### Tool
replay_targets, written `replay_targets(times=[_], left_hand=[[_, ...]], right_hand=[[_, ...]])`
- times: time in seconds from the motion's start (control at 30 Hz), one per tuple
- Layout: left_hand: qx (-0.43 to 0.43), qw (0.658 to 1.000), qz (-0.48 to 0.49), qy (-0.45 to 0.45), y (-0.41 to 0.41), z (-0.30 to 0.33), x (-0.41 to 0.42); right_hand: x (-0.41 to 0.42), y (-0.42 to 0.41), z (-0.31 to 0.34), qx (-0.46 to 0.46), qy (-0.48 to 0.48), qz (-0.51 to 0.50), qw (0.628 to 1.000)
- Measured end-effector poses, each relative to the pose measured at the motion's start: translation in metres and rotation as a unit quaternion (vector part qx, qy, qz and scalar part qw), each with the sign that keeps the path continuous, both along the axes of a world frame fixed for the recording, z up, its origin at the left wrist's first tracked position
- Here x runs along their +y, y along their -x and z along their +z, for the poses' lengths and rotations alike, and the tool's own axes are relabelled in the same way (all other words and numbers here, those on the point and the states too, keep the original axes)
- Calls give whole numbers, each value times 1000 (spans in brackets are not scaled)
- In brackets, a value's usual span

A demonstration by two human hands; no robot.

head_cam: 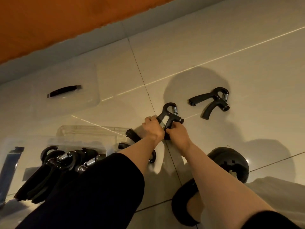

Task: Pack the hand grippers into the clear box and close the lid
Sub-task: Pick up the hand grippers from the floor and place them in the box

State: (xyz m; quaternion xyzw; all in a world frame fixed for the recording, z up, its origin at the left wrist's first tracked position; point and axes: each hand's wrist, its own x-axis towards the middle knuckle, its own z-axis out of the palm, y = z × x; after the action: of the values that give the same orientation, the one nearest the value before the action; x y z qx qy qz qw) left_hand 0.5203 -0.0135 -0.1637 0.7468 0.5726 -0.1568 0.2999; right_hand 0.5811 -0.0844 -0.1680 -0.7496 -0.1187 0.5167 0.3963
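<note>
Both my hands grip one black hand gripper [170,114] over the tiled floor: my left hand [152,128] on its left handle, my right hand [177,133] on its right handle. Another hand gripper [211,100] lies alone on the floor to the upper right. A further hand gripper [133,138] lies partly hidden under my left forearm. The clear box [85,139] stands at lower left with several black hand grippers [62,162] inside. Its clear lid [66,91], with a dark handle, lies flat on the floor beyond the box.
An orange wall [66,22] with a pale skirting runs across the top left. A black wheel roller [231,164] lies on the floor at lower right, beside my right forearm. A blue object [9,171] shows at the far left edge.
</note>
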Motion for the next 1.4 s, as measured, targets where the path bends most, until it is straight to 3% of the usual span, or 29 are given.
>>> replay_targets(times=[0.13, 0.23, 0.47, 0.57, 0.67, 0.77, 1.27, 1.4], left_hand=[[-39, 998, 53, 3, -2, -2, -7], [-122, 988, 92, -32, -7, 12, -11], [-346, 932, 89, -63, 6, 90, 1], [-399, 907, 102, -86, 41, 132, 9], [-352, 910, 109, -189, 94, 153, 19], [-330, 904, 145, -231, 147, 174, 22], [-252, 892, 284, -245, 343, 182, -3], [-192, 884, 309, -294, 381, 175, 5]], right_hand=[[-6, -3, -4, 12, -6, -40, 999], [-10, -3, -3, 11, -36, -66, 997], [4, 2, 63, -31, -170, -90, 981], [18, 20, 103, -55, -221, -54, 972], [31, 55, 137, -65, -256, 0, 964], [38, 102, 159, -62, -287, 52, 954], [50, 270, 154, 10, -200, 253, 946], [57, 291, 140, -55, -184, 310, 931]])
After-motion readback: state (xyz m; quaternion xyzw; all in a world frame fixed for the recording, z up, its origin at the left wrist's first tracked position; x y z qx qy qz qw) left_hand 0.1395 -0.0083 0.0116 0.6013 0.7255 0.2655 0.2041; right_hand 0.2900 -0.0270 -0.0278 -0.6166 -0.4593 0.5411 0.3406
